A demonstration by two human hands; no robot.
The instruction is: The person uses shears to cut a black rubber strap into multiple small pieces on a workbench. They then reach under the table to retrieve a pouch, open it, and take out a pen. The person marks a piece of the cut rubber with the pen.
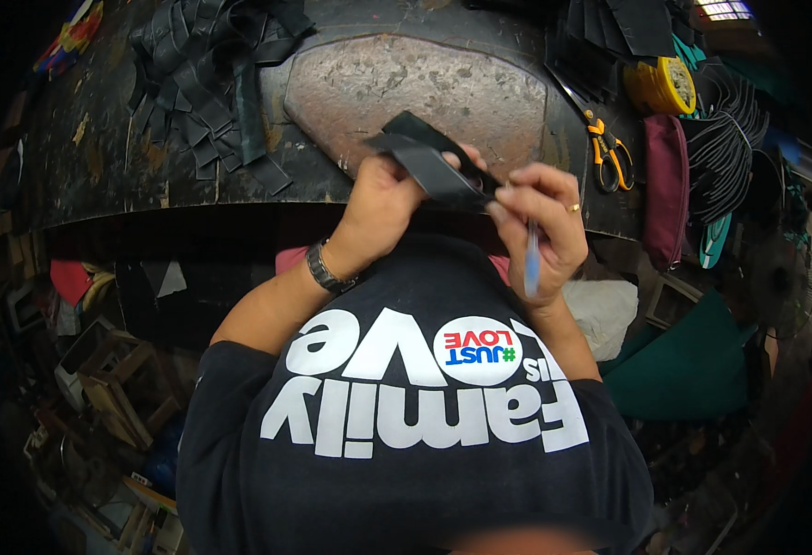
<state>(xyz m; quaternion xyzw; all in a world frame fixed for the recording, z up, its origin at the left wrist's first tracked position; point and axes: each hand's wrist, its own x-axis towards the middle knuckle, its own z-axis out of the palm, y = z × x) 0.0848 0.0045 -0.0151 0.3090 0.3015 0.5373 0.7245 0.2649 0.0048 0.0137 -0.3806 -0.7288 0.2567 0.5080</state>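
My left hand [383, 203] is closed round a folded black strip [429, 166], which looks like leather, held up over the front edge of the bench. One end of the strip sticks up beyond my fingers. My right hand [549, 217] has its fingers closed on a slim pen [532, 259] with a bluish end pointing down toward me. The fingertips of that hand meet the right end of the strip. Whether the pen's tip touches the strip cannot be made out.
A worn stone slab [406, 83] lies on the dark bench [92, 166]. Black strips [207, 74] heap up at the left. To the right are orange-handled scissors [608, 157], a yellow tub [660, 85], a maroon pouch [665, 190] and a bundle of thin dark cords [725, 139].
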